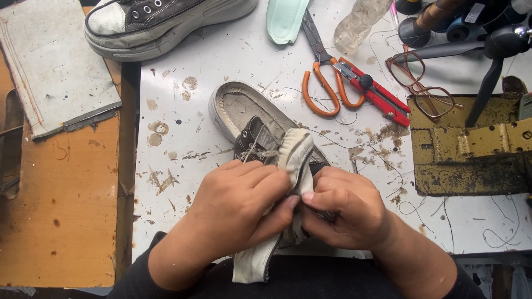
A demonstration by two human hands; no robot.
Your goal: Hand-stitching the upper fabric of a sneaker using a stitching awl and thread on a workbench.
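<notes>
A dirty white rubber strip (296,158) is pinched tight by the left hand (241,202) and the right hand (343,210), near the table's (221,61) front edge. It is already peeled off the grey shoe's (249,119) near part; the far toe is still stuck. Orange scissors (321,83) lie farther off.

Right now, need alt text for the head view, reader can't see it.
Both hands, left and right, grip a worn dark canvas shoe with its sole peeled open, over a stained white table. Behind it lie orange-handled scissors, a red utility knife, glasses and a second shoe.
</notes>
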